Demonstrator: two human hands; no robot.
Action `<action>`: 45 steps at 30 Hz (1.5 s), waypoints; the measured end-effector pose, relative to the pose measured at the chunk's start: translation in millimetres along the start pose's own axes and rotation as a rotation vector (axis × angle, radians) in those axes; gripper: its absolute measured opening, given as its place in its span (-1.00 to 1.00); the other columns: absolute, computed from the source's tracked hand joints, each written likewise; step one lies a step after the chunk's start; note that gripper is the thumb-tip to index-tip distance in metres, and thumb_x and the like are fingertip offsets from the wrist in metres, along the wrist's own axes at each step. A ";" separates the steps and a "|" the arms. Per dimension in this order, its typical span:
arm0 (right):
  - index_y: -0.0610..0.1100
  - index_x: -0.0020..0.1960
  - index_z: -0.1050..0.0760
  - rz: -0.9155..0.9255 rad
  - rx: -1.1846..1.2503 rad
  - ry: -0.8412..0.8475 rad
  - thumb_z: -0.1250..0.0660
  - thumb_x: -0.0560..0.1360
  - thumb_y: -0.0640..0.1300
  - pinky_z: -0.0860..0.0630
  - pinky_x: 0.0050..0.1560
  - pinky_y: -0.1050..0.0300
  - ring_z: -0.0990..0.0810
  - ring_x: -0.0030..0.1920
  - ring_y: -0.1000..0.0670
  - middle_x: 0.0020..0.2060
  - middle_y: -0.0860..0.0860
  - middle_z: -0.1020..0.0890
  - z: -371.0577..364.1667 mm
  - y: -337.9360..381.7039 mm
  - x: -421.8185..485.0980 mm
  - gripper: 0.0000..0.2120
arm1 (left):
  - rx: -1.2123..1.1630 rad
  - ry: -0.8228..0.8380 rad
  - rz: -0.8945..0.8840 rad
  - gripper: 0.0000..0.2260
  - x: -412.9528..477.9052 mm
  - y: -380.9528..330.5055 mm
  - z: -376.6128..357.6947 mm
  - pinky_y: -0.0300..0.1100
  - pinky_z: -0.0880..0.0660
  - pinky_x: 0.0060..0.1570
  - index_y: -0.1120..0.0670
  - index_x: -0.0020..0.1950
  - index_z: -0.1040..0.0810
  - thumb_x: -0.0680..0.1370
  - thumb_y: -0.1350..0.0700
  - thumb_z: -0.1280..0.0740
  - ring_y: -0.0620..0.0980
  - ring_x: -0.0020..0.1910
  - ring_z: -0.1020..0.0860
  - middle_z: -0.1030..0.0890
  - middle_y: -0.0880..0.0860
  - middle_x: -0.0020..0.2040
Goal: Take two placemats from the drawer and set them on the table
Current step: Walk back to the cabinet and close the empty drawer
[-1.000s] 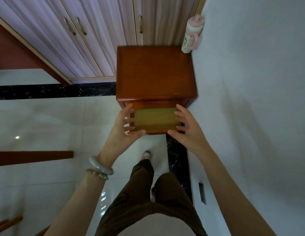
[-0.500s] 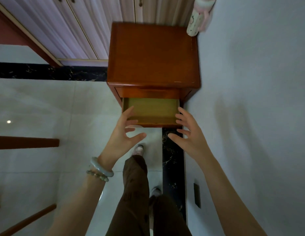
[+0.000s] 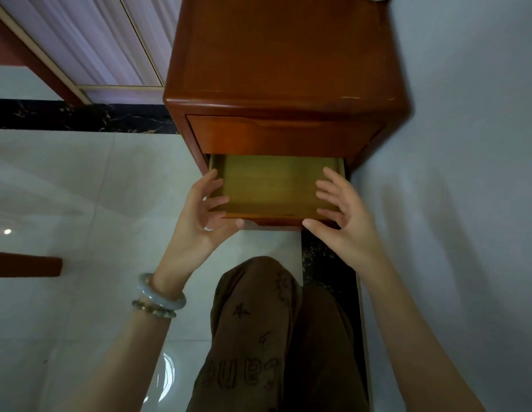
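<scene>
The lower drawer point(image 3: 276, 220) of a red-brown wooden cabinet point(image 3: 285, 55) stands pulled out toward me. A flat olive-yellow surface point(image 3: 270, 185) fills the inside; I cannot tell whether it is a placemat or the bare bottom. My left hand point(image 3: 202, 215) hovers at the drawer's left front corner, fingers spread and curled over the rim, holding nothing. At the right front corner my right hand point(image 3: 345, 221) does the same, also holding nothing. The upper drawer point(image 3: 282, 135) is closed.
A pale wall point(image 3: 467, 173) runs close along the cabinet's right side. Striped cupboard doors point(image 3: 95, 40) stand behind at the left. A dark wooden piece point(image 3: 23, 264) juts in over the white tile floor at the left. My knees in brown trousers point(image 3: 259, 337) are right under the drawer.
The view has dropped lower and closer to the cabinet. Both hands have moved forward from in front of the drawer to its two front corners, fingers now over the rim.
</scene>
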State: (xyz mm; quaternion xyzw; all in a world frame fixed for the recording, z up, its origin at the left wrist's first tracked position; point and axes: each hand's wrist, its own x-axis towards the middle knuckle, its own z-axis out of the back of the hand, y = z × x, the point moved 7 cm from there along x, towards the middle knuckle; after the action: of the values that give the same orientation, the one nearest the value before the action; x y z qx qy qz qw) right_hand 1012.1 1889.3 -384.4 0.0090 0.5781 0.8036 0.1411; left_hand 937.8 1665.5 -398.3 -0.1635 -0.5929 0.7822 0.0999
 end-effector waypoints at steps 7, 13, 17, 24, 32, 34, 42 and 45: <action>0.12 0.45 -0.18 0.057 -0.004 -0.006 -0.47 0.39 -0.22 -0.47 0.27 0.13 -0.43 0.31 0.17 0.33 0.07 -0.43 -28.4 -86.2 30.0 -0.24 | -0.020 0.005 -0.061 -0.31 22.3 93.7 -18.3 -0.20 -0.55 0.12 -0.15 0.44 -0.20 0.41 0.01 -0.47 -0.07 0.25 -0.50 -0.38 -0.01 0.39; 0.10 0.48 -0.17 0.082 -0.119 0.033 -0.43 0.44 -0.18 -0.35 0.35 0.16 -0.34 0.38 0.17 0.38 0.08 -0.39 -43.0 -133.3 47.3 -0.28 | 0.391 0.048 -0.163 -0.34 44.1 149.3 -29.3 -0.36 -0.40 0.23 0.07 0.52 -0.16 0.50 0.12 -0.41 -0.04 0.29 -0.46 -0.33 0.08 0.44; 0.02 0.52 -0.10 0.178 -0.723 0.099 -0.32 0.50 -0.01 0.04 0.51 -0.14 0.05 0.52 0.05 0.53 -0.02 -0.12 -69.5 -182.4 52.2 -0.33 | 0.781 0.163 -0.304 -0.45 54.5 186.5 -54.9 0.07 -0.31 0.42 0.15 0.51 -0.22 0.54 0.33 -0.28 0.14 0.47 -0.30 -0.33 0.17 0.48; -0.10 0.53 -0.06 0.285 -1.225 0.201 -0.10 0.52 0.21 -0.03 0.48 -0.19 -0.12 0.51 -0.17 0.51 -0.18 -0.17 -106.3 -257.3 48.3 -0.32 | 1.174 0.299 -0.440 -0.45 49.4 251.2 -83.0 0.08 0.02 0.53 0.16 0.57 -0.05 0.62 0.04 -0.11 0.11 0.57 -0.01 -0.12 0.16 0.56; -0.12 0.53 -0.07 0.356 -1.285 0.166 -0.14 0.52 0.20 -0.05 0.45 -0.18 -0.17 0.50 -0.16 0.50 -0.17 -0.21 -106.6 -276.5 58.8 -0.30 | 1.345 0.269 -0.472 -0.37 61.1 280.3 -86.3 0.13 -0.03 0.49 0.19 0.57 0.00 0.60 -0.14 -0.02 0.09 0.56 0.12 0.04 0.14 0.56; -0.12 0.53 -0.06 0.357 -1.282 0.157 -0.15 0.51 0.18 -0.05 0.46 -0.18 -0.16 0.51 -0.16 0.50 -0.17 -0.20 -105.2 -275.4 70.1 -0.30 | 1.358 0.248 -0.478 -0.36 73.1 279.2 -85.4 0.14 -0.04 0.49 0.19 0.57 0.00 0.60 -0.14 -0.03 0.09 0.56 0.12 0.02 0.15 0.56; -0.13 0.54 -0.02 0.347 -1.331 0.154 0.00 0.55 0.19 0.06 0.46 -0.14 -0.10 0.52 -0.18 0.52 -0.17 -0.13 -96.9 -266.9 136.4 -0.33 | 1.392 0.180 -0.502 -0.33 140.1 268.0 -83.0 0.12 0.01 0.50 0.19 0.57 0.03 0.58 -0.16 -0.01 0.03 0.55 0.26 -0.03 0.15 0.57; -0.13 0.54 0.02 0.353 -1.333 0.136 -0.07 0.57 0.17 0.06 0.49 -0.16 -0.04 0.53 -0.18 0.53 -0.17 -0.08 -95.1 -262.8 158.8 -0.33 | 1.396 0.163 -0.515 -0.33 162.7 264.4 -81.1 0.12 0.02 0.51 0.18 0.56 0.08 0.59 -0.14 -0.04 0.00 0.53 0.33 -0.04 0.16 0.58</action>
State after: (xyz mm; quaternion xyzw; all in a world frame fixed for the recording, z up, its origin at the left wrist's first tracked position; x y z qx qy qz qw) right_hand 899.7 1915.5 -684.4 -0.0361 -0.0416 0.9971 -0.0527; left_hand 827.3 1721.8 -694.3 0.0245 0.0313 0.9138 0.4041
